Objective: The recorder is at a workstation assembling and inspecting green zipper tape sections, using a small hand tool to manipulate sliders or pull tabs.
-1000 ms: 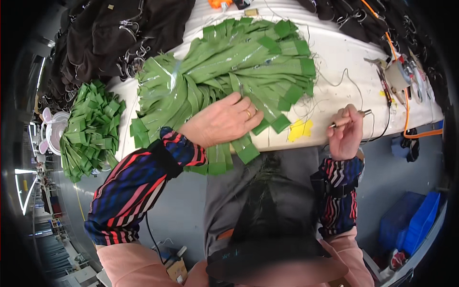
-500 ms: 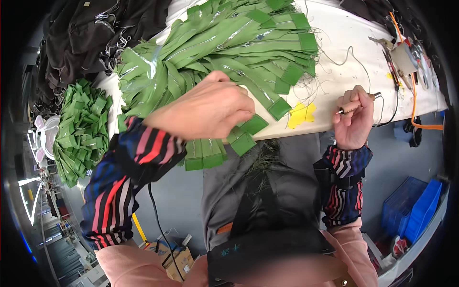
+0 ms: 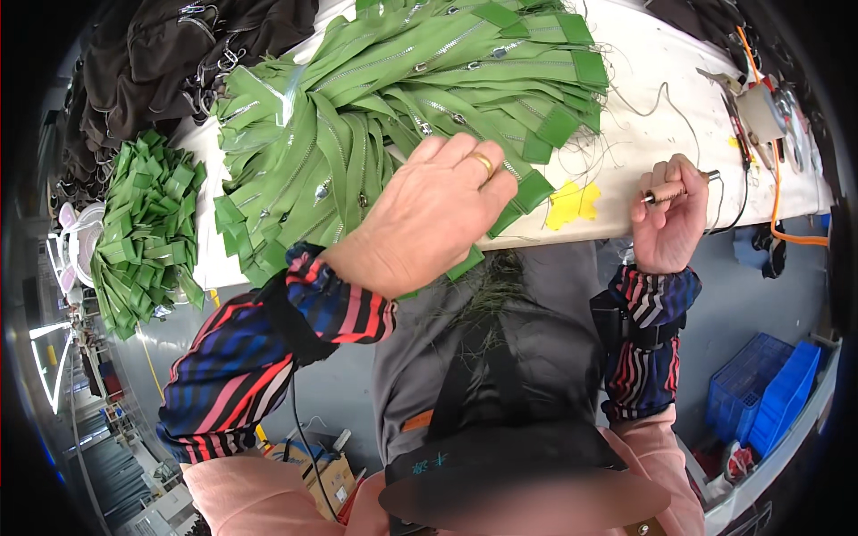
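Green zippers [image 3: 384, 76] with silver metal teeth and pulls lie in a large bundle across the table, their squared fabric ends fanned to the right. My left hand [image 3: 433, 210], a ring on one finger, is closed over the near end of a zipper [image 3: 533, 190]; its fingertips are hidden. In my right hand [image 3: 668, 219], raised at the table's near edge, is a short corded tool [image 3: 672, 191] with a brown ribbed grip, held between thumb and curled fingers. A yellow patch [image 3: 572, 204] shows on the table between my hands.
A second green zipper bundle [image 3: 147, 237] hangs off the left edge. Dark garments [image 3: 170, 67] are heaped at the far left. Loose threads and a thin wire [image 3: 666, 98] cross the white tabletop [image 3: 643, 67]. An orange cable [image 3: 778, 201], scissors and blue crates [image 3: 760, 393] are at the right.
My left hand has shifted right and down, and its knuckles have turned toward the zipper ends. The zippers under it have shifted. My right hand has barely moved and still grips the corded tool.
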Available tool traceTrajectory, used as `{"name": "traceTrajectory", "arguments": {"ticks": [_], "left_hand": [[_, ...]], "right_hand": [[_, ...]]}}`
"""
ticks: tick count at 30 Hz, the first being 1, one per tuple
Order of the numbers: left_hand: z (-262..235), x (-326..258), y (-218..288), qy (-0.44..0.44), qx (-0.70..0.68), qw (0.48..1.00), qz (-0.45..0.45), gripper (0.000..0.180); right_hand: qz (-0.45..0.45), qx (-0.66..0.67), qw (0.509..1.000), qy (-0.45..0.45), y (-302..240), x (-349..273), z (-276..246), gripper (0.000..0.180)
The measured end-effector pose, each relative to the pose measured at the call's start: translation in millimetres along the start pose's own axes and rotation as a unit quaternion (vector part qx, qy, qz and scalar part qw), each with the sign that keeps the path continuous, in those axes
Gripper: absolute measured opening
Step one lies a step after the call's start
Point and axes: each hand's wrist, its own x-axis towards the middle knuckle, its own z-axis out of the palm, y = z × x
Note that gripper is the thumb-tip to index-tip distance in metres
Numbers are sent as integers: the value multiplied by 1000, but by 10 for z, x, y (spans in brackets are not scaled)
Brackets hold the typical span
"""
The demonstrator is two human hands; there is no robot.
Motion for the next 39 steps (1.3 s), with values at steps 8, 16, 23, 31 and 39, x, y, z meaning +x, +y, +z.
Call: {"name": "traceTrajectory", "arguments": {"ticks": [8,16,23,31,39], "left_hand": [[147,-29,57,-22,-165,983,-75,15],[212,38,67,-23,-174,980,-98,12],[191,71,126,-16,-56,998,-13,10],[284,39,20,-25,-253,960,-121,5],[320,22,42,10,-238,965,-111,7]], "right_hand": [[-7,13,1000,-15,31,2,-28,20],[-4,13,1000,-6,7,-6,-8,21],[6,19,1000,6,2,-14,4,21],[-22,-96,994,55,70,-101,121,21],[1,-147,989,14,221,-141,296,18]]}}
